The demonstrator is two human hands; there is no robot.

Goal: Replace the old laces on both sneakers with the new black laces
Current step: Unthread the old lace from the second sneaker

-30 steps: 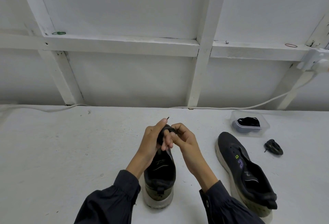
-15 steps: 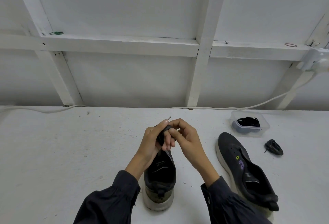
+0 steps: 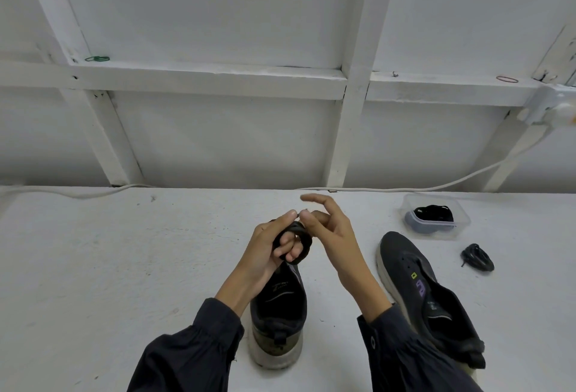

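A black lace (image 3: 300,240) is wound in a coil around the fingers of my left hand (image 3: 268,251), held above the toe of a dark unlaced sneaker (image 3: 278,317) standing heel toward me. My right hand (image 3: 332,229) pinches the lace's tip at the top of the coil between thumb and a bent finger, the other fingers spread. A second dark sneaker (image 3: 420,292) without laces lies to the right, tilted on its side. A bundled black lace (image 3: 477,257) rests on the table beside it.
A clear plastic box (image 3: 436,215) holding black laces and a dark lid stands at the back right of the white table (image 3: 124,267). A white cable (image 3: 405,187) runs along the wall's foot. Rubber bands lie on the wall ledge.
My right hand has opened its outer fingers and drawn slightly right, keeping the lace tip pinched. The coil on my left fingers is now more exposed.
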